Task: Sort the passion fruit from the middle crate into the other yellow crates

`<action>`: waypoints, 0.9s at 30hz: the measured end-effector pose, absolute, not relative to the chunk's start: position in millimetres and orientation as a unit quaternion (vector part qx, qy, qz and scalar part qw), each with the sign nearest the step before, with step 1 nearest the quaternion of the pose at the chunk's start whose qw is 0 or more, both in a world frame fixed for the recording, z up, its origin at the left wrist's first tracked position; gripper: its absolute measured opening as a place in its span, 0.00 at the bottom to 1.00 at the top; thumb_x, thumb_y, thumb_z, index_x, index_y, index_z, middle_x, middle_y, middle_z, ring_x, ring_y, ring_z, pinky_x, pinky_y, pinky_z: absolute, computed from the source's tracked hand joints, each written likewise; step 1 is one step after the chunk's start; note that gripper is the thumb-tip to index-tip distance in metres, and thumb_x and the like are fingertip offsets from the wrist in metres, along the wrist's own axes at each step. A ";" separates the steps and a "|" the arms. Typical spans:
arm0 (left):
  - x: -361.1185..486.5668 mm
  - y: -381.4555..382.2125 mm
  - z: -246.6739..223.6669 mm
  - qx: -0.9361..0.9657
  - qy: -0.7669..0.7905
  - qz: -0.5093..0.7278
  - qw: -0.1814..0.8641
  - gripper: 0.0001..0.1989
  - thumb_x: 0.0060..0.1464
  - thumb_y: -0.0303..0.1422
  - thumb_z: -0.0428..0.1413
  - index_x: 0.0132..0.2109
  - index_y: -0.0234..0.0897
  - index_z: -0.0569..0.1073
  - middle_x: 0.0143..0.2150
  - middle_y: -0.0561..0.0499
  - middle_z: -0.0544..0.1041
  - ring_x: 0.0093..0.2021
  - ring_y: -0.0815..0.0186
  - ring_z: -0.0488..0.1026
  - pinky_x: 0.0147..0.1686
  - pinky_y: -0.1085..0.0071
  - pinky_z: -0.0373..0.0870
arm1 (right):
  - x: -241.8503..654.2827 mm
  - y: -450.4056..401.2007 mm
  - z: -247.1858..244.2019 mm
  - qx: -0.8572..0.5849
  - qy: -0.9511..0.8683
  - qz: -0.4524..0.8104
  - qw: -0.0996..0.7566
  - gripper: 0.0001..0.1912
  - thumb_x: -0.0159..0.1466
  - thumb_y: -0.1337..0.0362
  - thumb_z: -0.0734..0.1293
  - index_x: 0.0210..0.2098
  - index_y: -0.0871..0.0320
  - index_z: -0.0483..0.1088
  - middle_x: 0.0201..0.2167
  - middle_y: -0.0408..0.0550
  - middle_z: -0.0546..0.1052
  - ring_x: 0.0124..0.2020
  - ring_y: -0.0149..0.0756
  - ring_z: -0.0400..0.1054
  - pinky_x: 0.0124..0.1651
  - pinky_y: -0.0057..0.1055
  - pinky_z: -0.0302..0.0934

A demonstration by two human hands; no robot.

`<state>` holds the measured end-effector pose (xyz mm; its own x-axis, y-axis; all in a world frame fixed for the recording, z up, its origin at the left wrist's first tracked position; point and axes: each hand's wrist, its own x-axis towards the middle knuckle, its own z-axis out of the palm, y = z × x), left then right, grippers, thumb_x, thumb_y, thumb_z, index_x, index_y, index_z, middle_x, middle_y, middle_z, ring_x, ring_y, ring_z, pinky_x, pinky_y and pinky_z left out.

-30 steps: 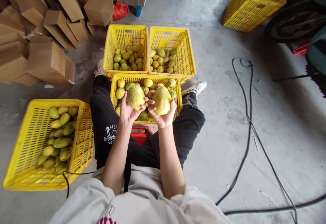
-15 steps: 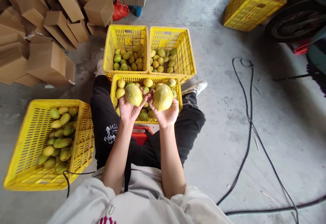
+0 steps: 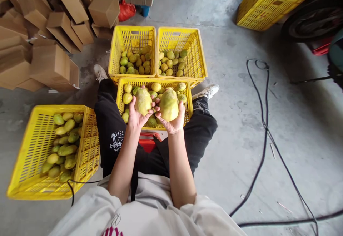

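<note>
"Head view: what does each hand hold?"

"One big yellow-green fruit each. The left hand [image 3: 137,118] has the left fruit [image 3: 143,102], and the right hand [image 3: 174,123] has the right fruit [image 3: 168,104]."

"How are the fingers?"

"They're bent around the fruit, a little bit apart. Each thumb is on the outer side, and the other fingers are on the inner side. Some are hidden behind the fruit. The two hands' fingertips are very close, but I can't tell if they touch."

"Where are the two fruits?"

"Up over the front crate [image 3: 189,102], side by side. That yellow crate sits between the legs [image 3: 108,111] and has lots of smaller fruit in it."

"Any more crates?"

"Yes! The far left crate [image 3: 132,43] and the far right crate [image 3: 193,50] are just past it, with fruit inside. The side crate [image 3: 29,146] is by the left leg and has fruit too."

"What else?"

"Brown boxes [image 3: 50,64] in a pile at the top left, and a black cord [image 3: 266,121] on the floor at the right."
</note>
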<state>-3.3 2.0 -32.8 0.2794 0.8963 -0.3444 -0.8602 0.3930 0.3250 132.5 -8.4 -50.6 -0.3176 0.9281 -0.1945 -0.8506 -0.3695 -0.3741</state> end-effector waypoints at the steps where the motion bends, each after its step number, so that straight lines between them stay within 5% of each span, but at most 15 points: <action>1: -3.2 2.1 -32.8 0.036 0.243 0.553 0.796 0.23 0.63 0.47 0.42 0.58 0.45 0.70 0.40 0.46 0.72 0.32 0.69 0.71 0.22 0.79 0.67 | 131.8 -8.0 -49.8 -0.194 -0.098 0.802 0.556 0.23 0.58 0.45 0.65 0.43 0.55 0.72 0.37 0.47 0.78 0.32 0.34 0.72 0.29 0.28 0.73; 6: -5.9 2.2 -32.6 0.019 0.238 0.584 0.776 0.23 0.62 0.46 0.43 0.58 0.46 0.69 0.44 0.46 0.74 0.37 0.66 0.73 0.30 0.74 0.72 | 132.6 -7.4 -46.4 -0.207 -0.076 0.796 0.563 0.23 0.61 0.45 0.62 0.45 0.55 0.71 0.42 0.48 0.78 0.45 0.41 0.74 0.42 0.40 0.75; 12: -13.0 2.1 -34.0 -0.001 0.216 0.603 0.768 0.22 0.64 0.42 0.42 0.61 0.44 0.67 0.48 0.44 0.74 0.48 0.63 0.73 0.38 0.72 0.74 | 132.9 -9.7 -41.0 -0.190 -0.103 0.772 0.598 0.24 0.56 0.55 0.67 0.50 0.55 0.68 0.48 0.52 0.78 0.58 0.50 0.67 0.56 0.58 0.66; 21: -9.6 4.2 -37.3 0.066 0.284 0.573 0.766 0.20 0.65 0.45 0.41 0.55 0.50 0.73 0.44 0.47 0.73 0.36 0.71 0.72 0.29 0.79 0.71 | 126.8 -9.4 -56.7 -0.274 -0.096 0.768 0.571 0.23 0.52 0.55 0.72 0.46 0.53 0.67 0.37 0.45 0.80 0.52 0.47 0.73 0.53 0.49 0.71; 27: -10.2 3.9 -38.5 0.027 0.246 0.573 0.781 0.20 0.64 0.44 0.43 0.55 0.48 0.72 0.43 0.47 0.74 0.37 0.68 0.73 0.31 0.77 0.72 | 126.5 -7.5 -52.5 -0.277 -0.095 0.779 0.555 0.17 0.57 0.54 0.68 0.43 0.54 0.68 0.36 0.47 0.80 0.52 0.47 0.73 0.50 0.48 0.73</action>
